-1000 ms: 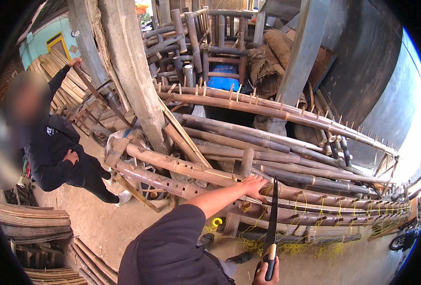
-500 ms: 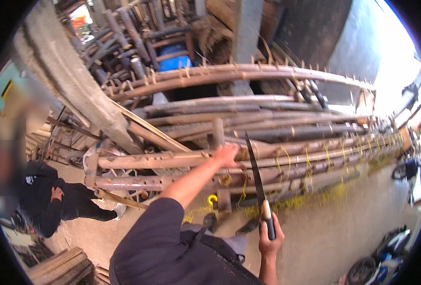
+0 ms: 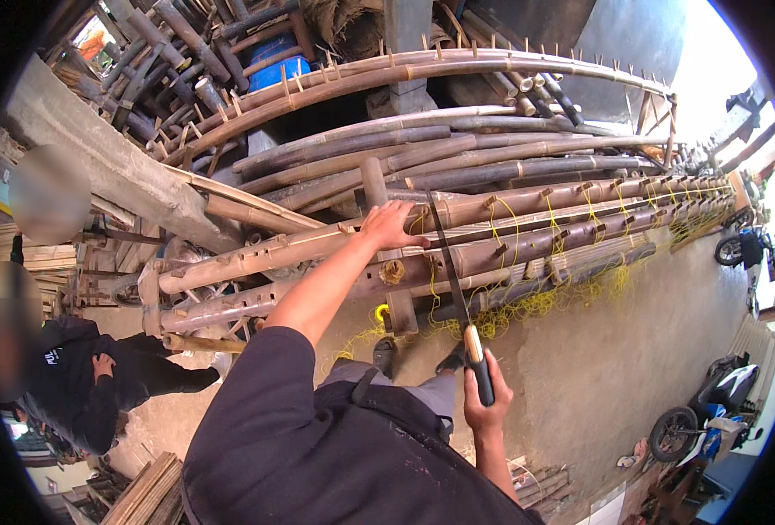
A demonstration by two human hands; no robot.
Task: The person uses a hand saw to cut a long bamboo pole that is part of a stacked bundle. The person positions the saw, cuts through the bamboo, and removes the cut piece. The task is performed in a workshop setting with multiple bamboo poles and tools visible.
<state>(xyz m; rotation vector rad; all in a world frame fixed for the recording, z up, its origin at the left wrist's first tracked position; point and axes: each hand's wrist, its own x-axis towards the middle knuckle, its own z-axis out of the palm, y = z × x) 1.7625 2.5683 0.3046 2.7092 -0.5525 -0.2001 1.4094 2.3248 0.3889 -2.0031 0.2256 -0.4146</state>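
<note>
My right hand [image 3: 485,394] grips a handsaw [image 3: 455,293] by its black and tan handle. The saw's long dark blade points away from me and crosses the near bamboo poles; whether its teeth touch them I cannot tell. My left hand [image 3: 387,226] presses on the far pole [image 3: 466,208] of the pair, left of the blade, its fingers spread. Beside that hand an upright post [image 3: 373,179] sticks up between the poles. The nearer, darker pole [image 3: 483,255] has pegs along it, and yellow cord [image 3: 540,302] is looped around both poles.
More bamboo poles [image 3: 317,144] lie behind the pair. A concrete pillar [image 3: 98,166] slants at the left, near a person in dark clothes [image 3: 63,359]. A blue barrel [image 3: 278,66] stands at the back. A motorcycle [image 3: 698,416] is parked at the right.
The view has shifted, so the poles appear higher and further left. My left hand stays by the post, and the saw in my right hand has drawn slightly back toward me.
</note>
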